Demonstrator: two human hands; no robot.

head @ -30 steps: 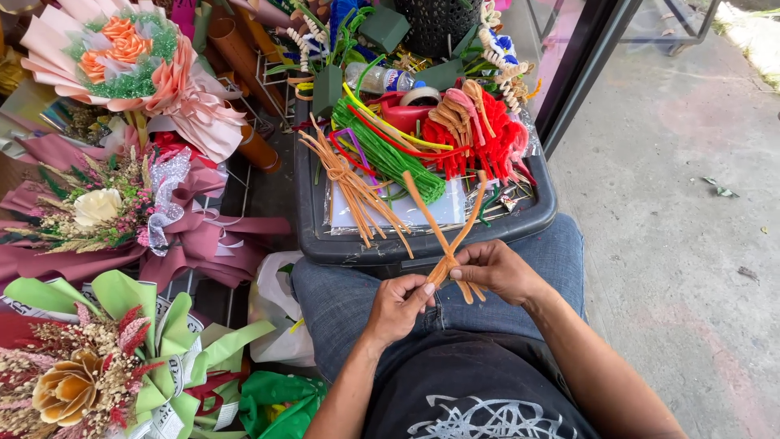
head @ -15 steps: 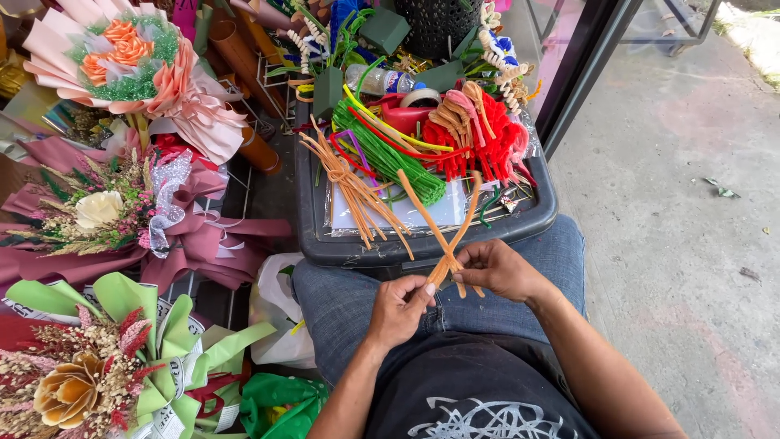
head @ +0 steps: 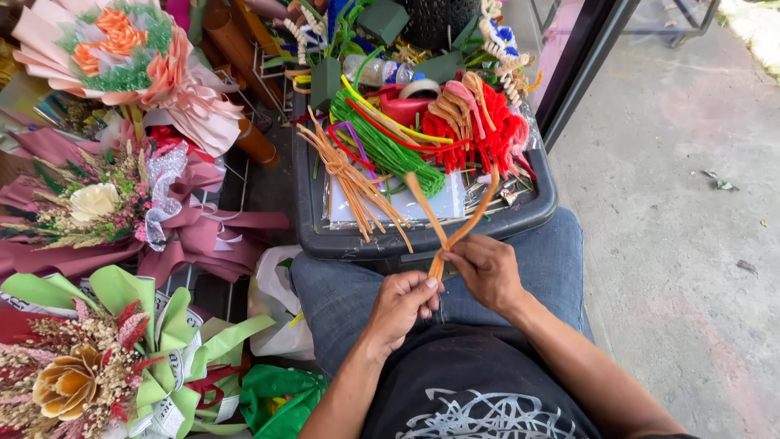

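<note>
While my left hand [head: 404, 297] pinches the lower end of the fuzzy orange pipe cleaners [head: 455, 219], my right hand [head: 487, 264] clamps them just above, fingers closed on the twisted stem. Their two springy ends fork upward over the near edge of the dark plastic tray [head: 422, 244] of bristly wires resting on my knees.

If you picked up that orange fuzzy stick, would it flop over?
Probably not. The orange fuzzy stick, pinched by the left hand and right hand, stands up in a V unsupported, so it seems springy. It looks thin, likely very light, and its bent shape suggests it bends easily.
</note>
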